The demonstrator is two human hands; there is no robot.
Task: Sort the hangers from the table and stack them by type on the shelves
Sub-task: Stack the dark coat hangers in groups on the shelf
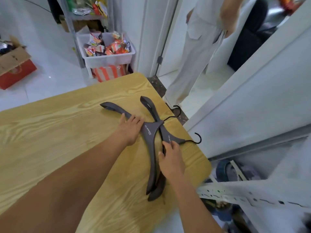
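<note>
2 dark hangers (152, 137) lie crossed near the counter's (50, 132) right edge, long arms running near-to-far. My right hand (170, 158) pinches 1 arm; my left hand (130, 127) rests flat and open on the other.

head view: we look from above, forward and steeply down onto the wooden table (70, 135) | close: our own forearms run in from the bottom edge toward the table's right side | wide angle, so walls beyond the table bow | floor lies past the table's far edge | we have one view, nothing shared
</note>
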